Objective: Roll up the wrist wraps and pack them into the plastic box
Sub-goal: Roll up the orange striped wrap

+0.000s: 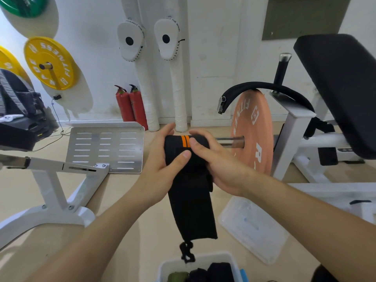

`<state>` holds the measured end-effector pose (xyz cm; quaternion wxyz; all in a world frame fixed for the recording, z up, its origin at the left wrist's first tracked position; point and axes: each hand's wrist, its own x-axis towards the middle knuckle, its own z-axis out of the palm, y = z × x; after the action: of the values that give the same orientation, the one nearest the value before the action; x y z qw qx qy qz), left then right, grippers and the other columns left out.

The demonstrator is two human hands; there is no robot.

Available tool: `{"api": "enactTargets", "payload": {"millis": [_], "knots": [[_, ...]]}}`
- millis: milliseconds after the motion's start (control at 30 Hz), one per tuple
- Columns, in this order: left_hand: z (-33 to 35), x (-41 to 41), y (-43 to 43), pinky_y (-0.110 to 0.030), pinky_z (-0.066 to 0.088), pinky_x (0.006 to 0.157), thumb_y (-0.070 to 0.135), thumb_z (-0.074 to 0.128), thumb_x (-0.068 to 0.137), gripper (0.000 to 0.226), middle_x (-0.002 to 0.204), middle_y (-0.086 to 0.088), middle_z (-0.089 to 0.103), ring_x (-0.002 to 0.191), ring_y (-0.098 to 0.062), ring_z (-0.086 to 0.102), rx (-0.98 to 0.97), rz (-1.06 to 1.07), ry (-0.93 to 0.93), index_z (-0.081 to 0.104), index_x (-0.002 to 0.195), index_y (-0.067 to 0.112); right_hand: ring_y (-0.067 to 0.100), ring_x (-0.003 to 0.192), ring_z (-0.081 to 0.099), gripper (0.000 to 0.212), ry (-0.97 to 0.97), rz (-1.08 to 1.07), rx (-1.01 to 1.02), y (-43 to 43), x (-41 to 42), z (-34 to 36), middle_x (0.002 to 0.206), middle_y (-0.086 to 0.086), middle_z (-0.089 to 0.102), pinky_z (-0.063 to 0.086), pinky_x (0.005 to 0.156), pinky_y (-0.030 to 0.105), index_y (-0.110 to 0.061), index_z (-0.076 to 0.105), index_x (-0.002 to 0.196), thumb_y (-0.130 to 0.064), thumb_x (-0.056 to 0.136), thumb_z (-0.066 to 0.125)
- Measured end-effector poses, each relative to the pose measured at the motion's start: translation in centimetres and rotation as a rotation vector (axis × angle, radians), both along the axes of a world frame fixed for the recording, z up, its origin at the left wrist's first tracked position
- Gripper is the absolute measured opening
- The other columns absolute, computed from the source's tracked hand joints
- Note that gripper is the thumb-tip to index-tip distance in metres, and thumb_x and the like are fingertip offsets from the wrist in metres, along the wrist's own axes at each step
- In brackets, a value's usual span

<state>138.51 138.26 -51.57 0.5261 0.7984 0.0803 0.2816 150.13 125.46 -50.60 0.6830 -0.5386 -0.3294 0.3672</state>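
A black wrist wrap [191, 210] with two orange stripes hangs in front of me, its top partly rolled and its thumb loop dangling at the bottom. My left hand [162, 169] grips the roll from the left, thumb pressed on its front. My right hand [215, 165] holds it from the right, fingers over the top. Below, at the frame's bottom edge, stands the white plastic box [164, 267] with several dark rolled wraps and an olive one inside. Its clear lid [254, 226] lies on the floor to the right.
An orange weight plate [254, 137] on a bar stands just behind my right hand. A black padded bench [337, 94] is at right, a white machine frame [61, 180] and metal footplate [105, 149] at left. Two red fire extinguishers [131, 106] stand by the wall.
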Motion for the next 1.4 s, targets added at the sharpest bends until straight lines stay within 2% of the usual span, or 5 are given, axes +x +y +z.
{"api": "enactTargets", "payload": {"millis": [233,567,933,1167,1400], "knots": [[-0.5,-0.2,0.3,-0.029,0.047,0.111,0.047,0.064,0.090,0.088,0.151,0.004,0.041,0.138,-0.008,0.048,0.036,-0.122,0.091,0.011,0.159,0.038,0.021,0.114,0.067,0.051,-0.129,-0.053,0.070,-0.4,0.8,0.0,0.123,0.006,0.064,0.055,0.101,0.039,-0.032,0.050,0.140,-0.025,0.094,0.070],[1.1,-0.5,0.4,-0.036,0.062,0.077,0.043,0.074,0.081,0.058,0.122,-0.004,0.072,0.109,-0.024,0.073,-0.468,-0.085,0.077,0.059,0.135,0.027,0.021,0.114,0.066,0.060,-0.357,-0.044,0.043,-1.0,1.3,0.5,0.130,0.012,0.059,0.058,0.092,0.034,-0.028,0.049,0.139,-0.017,0.087,0.076],[0.6,-0.9,1.2,-0.026,0.061,0.079,0.025,0.080,0.087,0.055,0.127,0.005,0.062,0.110,-0.012,0.066,-0.036,0.013,-0.052,0.050,0.133,0.026,0.031,0.100,0.072,0.056,-0.052,0.157,-0.124,-1.9,1.8,1.3,0.134,0.008,0.062,0.056,0.090,0.063,-0.035,0.058,0.137,-0.064,0.091,0.048],[0.3,-0.6,1.3,-0.049,0.058,0.095,0.027,0.082,0.078,0.061,0.134,0.005,0.056,0.124,-0.017,0.058,0.097,-0.039,-0.045,0.054,0.131,0.039,0.043,0.117,0.064,0.039,-0.023,0.060,-0.078,-1.6,2.0,0.9,0.132,0.020,0.062,0.056,0.091,0.062,-0.019,0.061,0.130,-0.042,0.099,0.058],[1.7,-0.6,0.2,-0.044,0.061,0.086,0.064,0.071,0.078,0.063,0.136,0.002,0.065,0.117,-0.022,0.069,-0.516,-0.067,0.208,0.058,0.135,0.042,0.035,0.114,0.067,0.035,-0.082,-0.066,-0.008,-1.3,1.8,0.8,0.129,0.016,0.063,0.058,0.088,0.061,-0.019,0.061,0.128,-0.032,0.096,0.064]]}}
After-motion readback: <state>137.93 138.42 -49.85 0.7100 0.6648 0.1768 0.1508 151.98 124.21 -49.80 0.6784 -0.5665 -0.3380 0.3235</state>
